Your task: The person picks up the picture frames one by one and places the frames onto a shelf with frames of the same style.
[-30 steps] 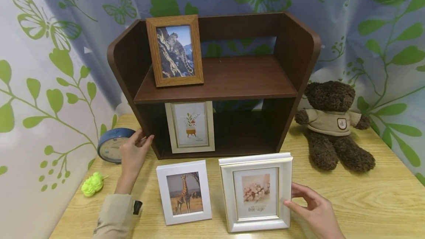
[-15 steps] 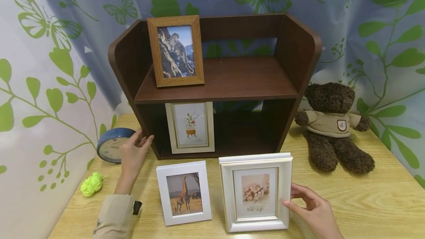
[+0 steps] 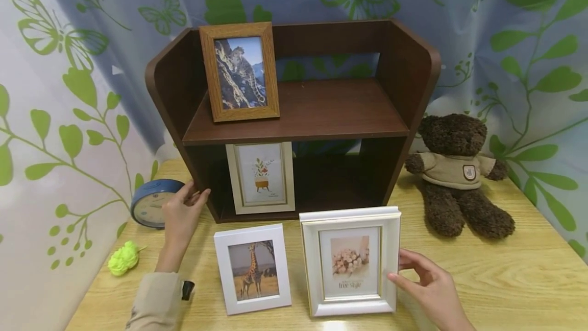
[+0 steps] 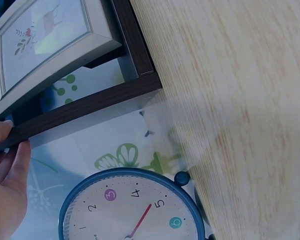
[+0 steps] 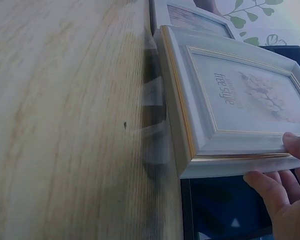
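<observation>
In the head view my left hand (image 3: pixel 184 218) holds the left side panel of a dark brown two-tier shelf (image 3: pixel 344 106). The left wrist view shows the thumb and fingers on opposite faces of that panel (image 4: pixel 90 105). My right hand (image 3: pixel 429 285) pinches the right edge of a large white picture frame (image 3: pixel 351 308) with gold trim and a pink flower print. Its thumb lies on the front, with fingers around the side. Left of it stands a smaller white frame (image 3: pixel 287 269) with a giraffe photo.
A wooden frame (image 3: pixel 241 114) with a leopard photo stands on the upper tier. A cream frame (image 3: pixel 266 208) stands on the lower tier. Left of the shelf are a blue clock (image 3: pixel 153 208) and a neon yellow puff (image 3: pixel 124 258). A brown teddy bear (image 3: pixel 455 167) sits on the right.
My right hand and the large white frame have shifted slightly upward in the head view. The left hand keeps its grip on the shelf panel, and the view has drifted a little.
</observation>
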Demonstrator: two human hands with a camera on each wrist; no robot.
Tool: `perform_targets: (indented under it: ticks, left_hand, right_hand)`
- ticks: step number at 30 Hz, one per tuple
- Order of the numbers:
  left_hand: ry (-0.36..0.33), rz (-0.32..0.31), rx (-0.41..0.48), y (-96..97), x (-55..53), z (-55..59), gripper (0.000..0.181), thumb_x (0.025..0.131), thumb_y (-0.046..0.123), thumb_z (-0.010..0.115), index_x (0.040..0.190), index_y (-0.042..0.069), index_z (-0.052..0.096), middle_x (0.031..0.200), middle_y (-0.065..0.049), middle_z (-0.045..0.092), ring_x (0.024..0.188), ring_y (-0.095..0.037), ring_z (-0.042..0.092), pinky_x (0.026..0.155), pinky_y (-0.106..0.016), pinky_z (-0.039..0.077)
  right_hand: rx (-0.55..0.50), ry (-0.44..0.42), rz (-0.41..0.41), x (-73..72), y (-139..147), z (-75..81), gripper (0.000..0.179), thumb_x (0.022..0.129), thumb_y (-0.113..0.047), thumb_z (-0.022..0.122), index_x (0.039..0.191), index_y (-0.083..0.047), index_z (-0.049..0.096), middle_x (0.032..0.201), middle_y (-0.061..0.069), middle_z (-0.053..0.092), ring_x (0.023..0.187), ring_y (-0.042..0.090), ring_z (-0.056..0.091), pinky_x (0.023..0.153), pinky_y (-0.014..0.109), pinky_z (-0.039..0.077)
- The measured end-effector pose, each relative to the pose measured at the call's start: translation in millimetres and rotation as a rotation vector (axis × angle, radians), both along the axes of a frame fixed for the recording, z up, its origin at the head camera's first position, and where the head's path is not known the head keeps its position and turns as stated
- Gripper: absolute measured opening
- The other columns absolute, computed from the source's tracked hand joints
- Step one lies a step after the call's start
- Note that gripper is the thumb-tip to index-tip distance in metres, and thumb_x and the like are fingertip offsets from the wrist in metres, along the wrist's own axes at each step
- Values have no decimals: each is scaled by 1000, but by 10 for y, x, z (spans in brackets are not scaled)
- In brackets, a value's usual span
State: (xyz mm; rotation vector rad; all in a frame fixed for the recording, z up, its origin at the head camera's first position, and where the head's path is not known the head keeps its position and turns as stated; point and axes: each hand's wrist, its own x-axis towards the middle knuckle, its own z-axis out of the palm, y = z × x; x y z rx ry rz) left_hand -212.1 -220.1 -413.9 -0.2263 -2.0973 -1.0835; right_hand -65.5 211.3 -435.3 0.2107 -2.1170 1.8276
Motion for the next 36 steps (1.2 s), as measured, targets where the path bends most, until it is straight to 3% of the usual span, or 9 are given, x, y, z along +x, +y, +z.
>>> perform_targets:
  ticks: [7,15,21,27,36]
  left_hand:
    - [5,5,2,8,2,-4,27,78,-6,73,104,-11,67,88,-30,68,75,-43,68,68,2,43]
    - [-4,9,2,-6,1,-17,30,78,-6,74,107,-11,66,91,-29,68,76,-42,68,68,2,43]
    - [-7,1,3,-2,-2,-10,31,77,-7,73,107,-11,66,91,-29,68,77,-42,68,69,2,44]
    - [-12,21,-7,-1,-2,-4,29,77,-4,74,105,-10,67,90,-28,69,77,-39,69,68,2,44]
    - [-2,18,-1,7,3,-3,28,78,-5,74,104,-10,67,88,-29,68,75,-41,68,68,3,43]
  right_hand:
    - [-1,-25,-6,-41,20,27,47,71,19,70,108,-9,68,90,-9,68,85,0,62,71,14,54]
    - [35,-113,-39,-113,9,76,41,74,12,72,111,-5,66,91,-11,68,86,-1,61,69,14,54]
    - [-18,-64,-19,-169,3,76,45,74,15,71,110,-12,67,90,-10,68,86,0,62,70,13,54]
    - [18,-50,-53,-245,12,111,47,73,14,72,107,-18,67,87,-11,68,84,-1,62,68,12,53]
    - [-30,-14,-48,-362,-4,176,46,72,16,71,108,-14,68,87,-9,69,83,0,63,70,12,53]
